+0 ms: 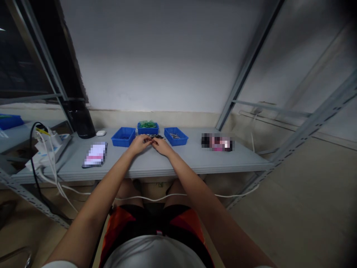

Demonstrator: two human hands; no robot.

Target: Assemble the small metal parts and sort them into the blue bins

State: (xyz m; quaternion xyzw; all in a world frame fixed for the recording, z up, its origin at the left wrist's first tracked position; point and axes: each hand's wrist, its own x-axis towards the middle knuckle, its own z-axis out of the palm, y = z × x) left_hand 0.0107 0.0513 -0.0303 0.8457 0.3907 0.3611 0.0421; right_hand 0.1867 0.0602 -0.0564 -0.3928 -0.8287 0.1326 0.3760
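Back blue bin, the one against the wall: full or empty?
Full, by the look of it: green pieces heap up to the rim of the back bin.

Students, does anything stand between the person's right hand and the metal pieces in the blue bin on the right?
Only the raised wall of the blue bin stands between the right hand and the metal pieces; nothing else visible does.

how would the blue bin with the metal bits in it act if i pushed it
The blue bin would probably slide rather than tip, being low and wide on the flat tabletop. Its straight, smooth walls suggest stiff plastic that should barely flex. The metal bits lie loose inside, so a sharp shove would likely shift them.
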